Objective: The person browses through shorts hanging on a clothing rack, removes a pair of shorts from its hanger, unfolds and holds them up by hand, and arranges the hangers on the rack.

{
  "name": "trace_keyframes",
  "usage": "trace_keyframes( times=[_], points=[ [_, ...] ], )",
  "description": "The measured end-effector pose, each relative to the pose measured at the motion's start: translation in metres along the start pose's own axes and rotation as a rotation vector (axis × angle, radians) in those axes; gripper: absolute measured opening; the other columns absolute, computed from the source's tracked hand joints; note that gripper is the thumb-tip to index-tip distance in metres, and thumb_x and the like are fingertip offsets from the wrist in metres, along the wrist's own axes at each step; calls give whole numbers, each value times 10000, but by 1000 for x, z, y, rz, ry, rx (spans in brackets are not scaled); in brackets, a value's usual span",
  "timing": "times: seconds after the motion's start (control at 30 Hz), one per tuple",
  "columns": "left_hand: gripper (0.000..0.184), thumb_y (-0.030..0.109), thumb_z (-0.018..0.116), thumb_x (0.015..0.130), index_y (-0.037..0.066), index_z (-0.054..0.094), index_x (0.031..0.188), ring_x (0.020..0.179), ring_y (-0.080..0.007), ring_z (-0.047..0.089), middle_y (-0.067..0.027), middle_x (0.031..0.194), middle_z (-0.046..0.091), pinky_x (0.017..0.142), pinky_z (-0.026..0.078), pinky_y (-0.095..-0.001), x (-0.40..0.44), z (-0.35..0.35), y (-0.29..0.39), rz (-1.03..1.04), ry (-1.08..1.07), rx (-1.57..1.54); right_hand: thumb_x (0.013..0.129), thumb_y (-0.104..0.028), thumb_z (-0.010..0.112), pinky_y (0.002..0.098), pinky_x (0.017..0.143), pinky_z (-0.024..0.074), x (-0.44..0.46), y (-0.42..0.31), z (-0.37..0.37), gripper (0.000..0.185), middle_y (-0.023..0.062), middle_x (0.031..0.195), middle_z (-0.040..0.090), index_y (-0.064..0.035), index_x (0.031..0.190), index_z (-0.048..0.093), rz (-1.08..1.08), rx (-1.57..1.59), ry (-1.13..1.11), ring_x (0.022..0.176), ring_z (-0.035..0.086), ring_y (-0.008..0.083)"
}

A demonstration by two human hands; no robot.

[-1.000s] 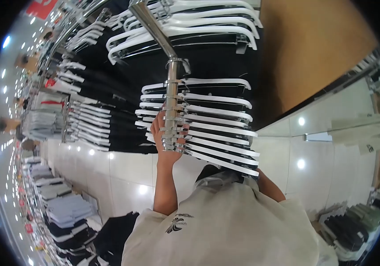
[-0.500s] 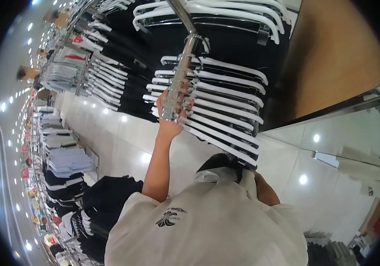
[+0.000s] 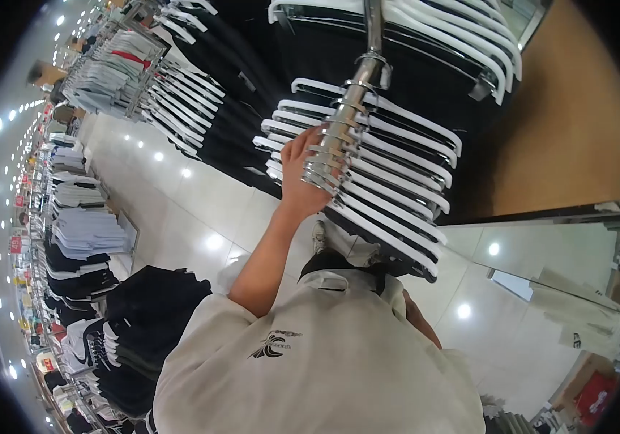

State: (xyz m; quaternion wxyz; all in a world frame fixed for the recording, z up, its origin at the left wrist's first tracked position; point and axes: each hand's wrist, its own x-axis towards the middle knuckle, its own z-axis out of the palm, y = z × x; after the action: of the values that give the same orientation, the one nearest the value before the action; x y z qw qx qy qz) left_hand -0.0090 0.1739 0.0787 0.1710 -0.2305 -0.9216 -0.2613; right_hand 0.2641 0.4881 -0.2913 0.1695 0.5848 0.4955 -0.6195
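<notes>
My left hand [image 3: 305, 172] is raised to the end of a chrome rail [image 3: 355, 94], its fingers curled around the necks of several white hangers [image 3: 396, 170], just under their hooks. The hooks and rail partly cover the fingers. Dark garments [image 3: 375, 230] hang from these hangers. Of my right arm [image 3: 420, 320] only a part shows, low beside my white shirt [image 3: 324, 354]; the right hand is out of sight.
More white hangers [image 3: 462, 36] with black garments hang farther up the rail. A brown wooden panel [image 3: 563, 137] stands at the right, a mirror [image 3: 548, 260] below it. Racks of grey shirts [image 3: 104, 83] and dark clothes [image 3: 147, 304] line the left. The floor [image 3: 180, 210] is pale tile.
The rail and hangers have shifted right in view as the camera turned. My left hand stays at the hangers, and more of its back now shows. My right forearm has dropped lower.
</notes>
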Motion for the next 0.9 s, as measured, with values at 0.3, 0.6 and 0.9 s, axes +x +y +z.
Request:
trace_keyframes(
  times=[0.3,0.6,0.9],
  points=[
    [713,21,672,576,103,579,1278,1311,-307,404,-80,1400,488,1052,273,-453,13,-32,5,-43,-98,-255,1000,-344,454,381,1003,454,-22,4,55,513,142,1357,514,-33,1408,432,-63,110,94,1197,533,248],
    [454,86,730,746,29,606,1179,1245,-360,475,-132,1246,594,1030,368,-444,37,-78,-58,69,-72,-617,1001,-316,478,383,985,486,-66,-40,44,489,147,1335,543,-25,1394,454,-645,631,277,1173,565,250],
    [629,538,628,831,63,599,1242,1349,-394,339,-170,1390,461,1039,294,-590,61,-36,-99,211,-109,-89,992,-194,516,412,898,492,-349,-263,77,348,171,1066,614,67,1222,522,-1428,558,484,1035,599,273]
  ],
)
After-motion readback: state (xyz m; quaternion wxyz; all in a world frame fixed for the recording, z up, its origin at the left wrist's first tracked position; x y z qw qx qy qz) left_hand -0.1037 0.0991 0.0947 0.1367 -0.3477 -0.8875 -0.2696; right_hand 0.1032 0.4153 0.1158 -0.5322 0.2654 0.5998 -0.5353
